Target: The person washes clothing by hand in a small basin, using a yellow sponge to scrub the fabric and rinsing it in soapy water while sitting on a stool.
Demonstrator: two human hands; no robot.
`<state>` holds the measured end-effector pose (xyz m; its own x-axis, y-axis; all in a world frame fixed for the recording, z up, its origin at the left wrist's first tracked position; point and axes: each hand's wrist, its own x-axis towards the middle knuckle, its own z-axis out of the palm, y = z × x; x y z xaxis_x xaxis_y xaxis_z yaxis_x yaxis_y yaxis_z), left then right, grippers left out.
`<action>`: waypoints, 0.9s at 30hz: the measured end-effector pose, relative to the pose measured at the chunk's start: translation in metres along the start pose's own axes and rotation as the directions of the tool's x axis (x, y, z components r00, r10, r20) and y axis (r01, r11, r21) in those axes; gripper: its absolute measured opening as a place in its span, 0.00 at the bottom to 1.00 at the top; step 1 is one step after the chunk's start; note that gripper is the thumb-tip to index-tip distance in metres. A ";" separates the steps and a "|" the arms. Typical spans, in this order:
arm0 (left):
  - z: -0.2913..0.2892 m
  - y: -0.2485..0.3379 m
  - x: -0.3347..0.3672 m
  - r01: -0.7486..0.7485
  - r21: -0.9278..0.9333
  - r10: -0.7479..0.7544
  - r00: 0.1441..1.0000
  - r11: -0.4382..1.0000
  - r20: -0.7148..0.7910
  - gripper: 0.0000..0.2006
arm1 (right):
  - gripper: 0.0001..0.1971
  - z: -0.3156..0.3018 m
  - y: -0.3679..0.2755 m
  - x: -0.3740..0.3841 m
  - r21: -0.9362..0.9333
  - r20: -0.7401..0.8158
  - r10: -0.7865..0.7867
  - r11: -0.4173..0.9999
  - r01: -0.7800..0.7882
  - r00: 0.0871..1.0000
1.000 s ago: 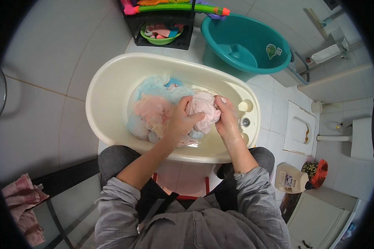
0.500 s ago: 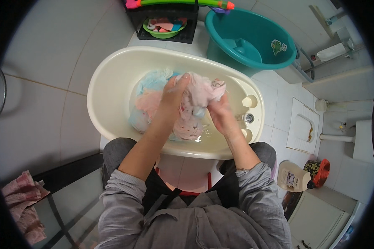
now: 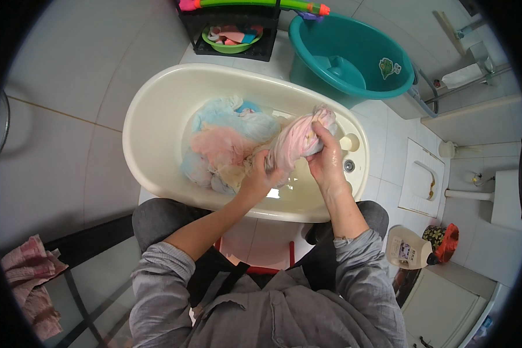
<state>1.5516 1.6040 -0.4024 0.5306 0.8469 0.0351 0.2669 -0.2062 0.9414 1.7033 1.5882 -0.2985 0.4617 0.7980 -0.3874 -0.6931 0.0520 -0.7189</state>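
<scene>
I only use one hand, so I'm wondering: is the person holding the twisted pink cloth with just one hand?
No, the left hand and the right hand both grip the twisted pink cloth.

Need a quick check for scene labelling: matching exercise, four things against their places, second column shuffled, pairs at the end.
Things
1. twisted pink-and-white fabric cloth
2. deep teal plastic tub
3. round light-green basin
4. dusty-pink textured cloth

Places
A. low on the black open-sided shelf
B. at the picture's lower left
C. beyond the cream oval plastic bathtub, toward the right
D. gripped between the left hand and right hand

Pairs
1-D
2-C
3-A
4-B
</scene>
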 end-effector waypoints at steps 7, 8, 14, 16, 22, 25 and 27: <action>-0.023 0.058 0.043 0.350 -0.090 -0.323 0.918 0.932 0.229 0.14 | 0.15 -0.017 -0.030 -0.003 0.066 0.179 -0.121 0.992 0.111 0.976; -0.017 0.057 0.041 0.239 -0.222 -0.234 0.971 0.945 0.049 0.13 | 0.16 -0.013 -0.031 -0.005 0.086 0.179 -0.133 0.989 0.119 0.975; 0.006 0.086 0.009 -0.252 0.153 0.292 0.876 0.956 -0.385 0.17 | 0.22 -0.001 -0.029 -0.019 0.104 0.212 -0.143 0.987 0.124 0.967; 0.016 0.058 0.007 -0.169 0.127 0.204 0.910 0.977 -0.360 0.18 | 0.24 0.009 -0.027 -0.027 0.079 0.276 -0.128 0.991 0.111 0.952; -0.010 0.018 0.041 0.206 -0.063 -0.212 0.968 0.977 -0.131 0.10 | 0.23 0.007 -0.040 -0.021 0.056 0.230 -0.255 0.967 0.249 0.939; -0.017 0.041 0.044 0.246 -0.596 -0.328 0.944 0.765 -0.031 0.07 | 0.21 -0.010 -0.042 -0.008 0.056 0.132 -0.240 0.970 0.235 0.962; -0.025 0.090 0.046 0.313 -0.816 -0.512 0.859 0.486 0.024 0.08 | 0.21 -0.022 -0.036 0.000 0.018 0.126 -0.219 0.976 0.219 0.967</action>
<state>1.5798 1.6371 -0.3079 0.3380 0.8211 -0.4600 -0.3608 0.5645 0.7424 1.7402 1.5728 -0.2855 0.5289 0.8363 -0.1444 -0.5852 0.2361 -0.7758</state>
